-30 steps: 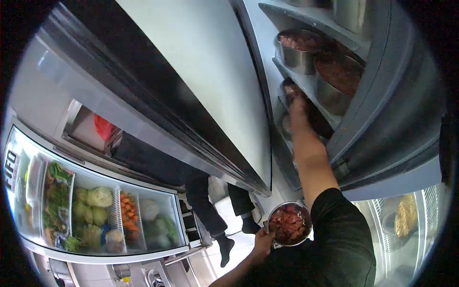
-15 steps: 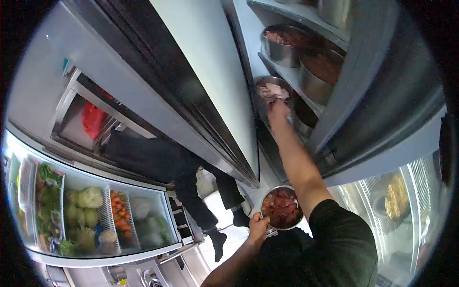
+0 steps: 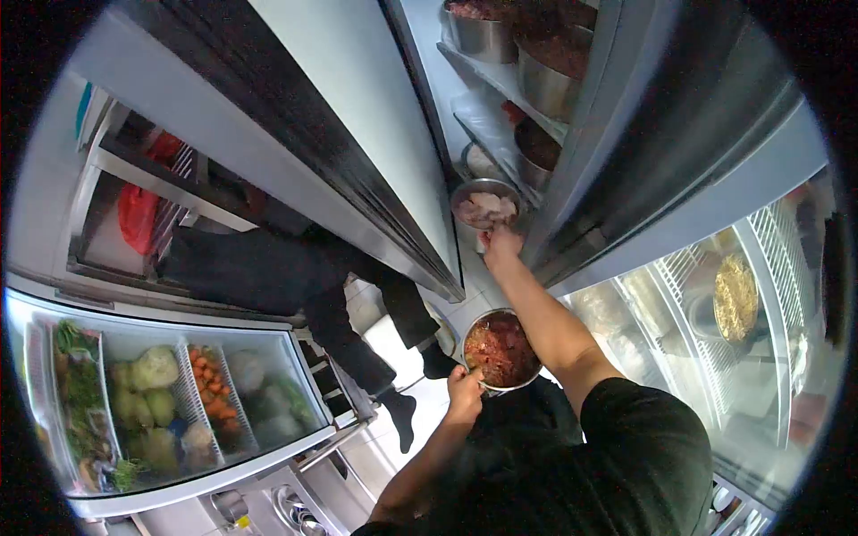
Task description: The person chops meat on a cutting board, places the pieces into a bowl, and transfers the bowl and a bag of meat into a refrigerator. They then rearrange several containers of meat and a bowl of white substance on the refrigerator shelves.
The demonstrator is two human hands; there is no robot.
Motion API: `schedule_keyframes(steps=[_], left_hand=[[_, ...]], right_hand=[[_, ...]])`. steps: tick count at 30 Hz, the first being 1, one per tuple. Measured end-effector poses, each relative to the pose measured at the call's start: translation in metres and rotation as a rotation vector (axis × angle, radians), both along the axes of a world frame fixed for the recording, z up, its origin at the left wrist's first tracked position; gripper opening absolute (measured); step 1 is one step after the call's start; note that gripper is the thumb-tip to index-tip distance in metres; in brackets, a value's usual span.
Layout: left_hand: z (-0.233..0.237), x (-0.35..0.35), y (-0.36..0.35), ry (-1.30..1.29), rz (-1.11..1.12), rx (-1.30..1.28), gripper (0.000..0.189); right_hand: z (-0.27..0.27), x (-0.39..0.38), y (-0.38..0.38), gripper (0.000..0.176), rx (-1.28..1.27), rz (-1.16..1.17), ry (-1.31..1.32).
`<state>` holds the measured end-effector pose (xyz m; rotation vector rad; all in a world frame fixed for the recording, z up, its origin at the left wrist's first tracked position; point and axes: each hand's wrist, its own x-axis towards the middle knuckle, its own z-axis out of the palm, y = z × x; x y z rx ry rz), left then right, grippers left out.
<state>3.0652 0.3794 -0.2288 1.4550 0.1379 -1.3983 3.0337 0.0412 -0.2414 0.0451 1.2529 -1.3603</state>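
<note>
Grips with the right hand [image 3: 500, 243] the near rim of a steel bowl of pale meat [image 3: 485, 207], fingers closed over the edge. A second ago, reaching deep along the lower shelf [image 3: 496, 134] of the open fridge; half a second ago, just closing on this bowl among the others. Now drawn out to the near edge of the shelves, clear of the bowls behind, so freed from its place and carried by the hand alone. Clasps with the left hand [image 3: 465, 393] the near rim of a bowl of red chopped meat [image 3: 500, 348], low and near, just below the right forearm, held much as before.

By count: two bowls in hand, one to each. At least three more steel bowls [image 3: 550, 85] on the far shelves, perhaps a fourth half hidden. Two glass display cases, one on the left with vegetables [image 3: 210, 389], one on the right with a single pan of yellow food [image 3: 735, 295]. One other person, only dark-trousered legs [image 3: 349, 348] showing
</note>
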Motion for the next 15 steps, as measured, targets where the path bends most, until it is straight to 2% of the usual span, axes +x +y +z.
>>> schedule_keyframes(steps=[2, 3, 6, 7, 8, 10, 12, 14, 15], left_hand=[[0.0, 0.001, 0.01, -0.018, -0.009, -0.004, 0.03], [0.005, 0.0, 0.01, -0.008, 0.011, -0.012, 0.03], [-0.017, 0.003, 0.025, -0.004, 0.023, -0.007, 0.028], [-0.013, 0.002, 0.025, -0.02, 0.036, -0.005, 0.028], [-0.02, 0.007, 0.031, 0.001, 0.007, -0.009, 0.028], [-0.034, 0.021, 0.045, 0.048, -0.052, -0.067, 0.024], [-0.04, 0.017, 0.049, 0.03, 0.002, -0.085, 0.022], [-0.025, 0.018, 0.047, -0.008, -0.039, -0.133, 0.025], [-0.009, 0.024, 0.042, 0.004, -0.104, -0.019, 0.026]], right_hand=[[-0.035, -0.003, 0.0, 0.028, 0.035, -0.014, -0.004], [-0.08, -0.006, -0.008, 0.028, 0.005, 0.01, 0.063], [-0.252, -0.014, -0.052, 0.029, -0.248, 0.125, 0.626], [-0.272, -0.017, -0.066, 0.028, -0.225, 0.093, 0.631], [-0.288, -0.017, -0.076, 0.027, -0.2, 0.063, 0.637], [-0.27, -0.013, -0.09, 0.028, -0.163, -0.029, 0.494], [-0.254, -0.014, -0.106, 0.029, -0.161, -0.115, 0.355], [-0.25, -0.016, -0.119, 0.03, -0.174, -0.166, 0.256], [-0.25, -0.018, -0.122, 0.03, -0.181, -0.178, 0.218]])
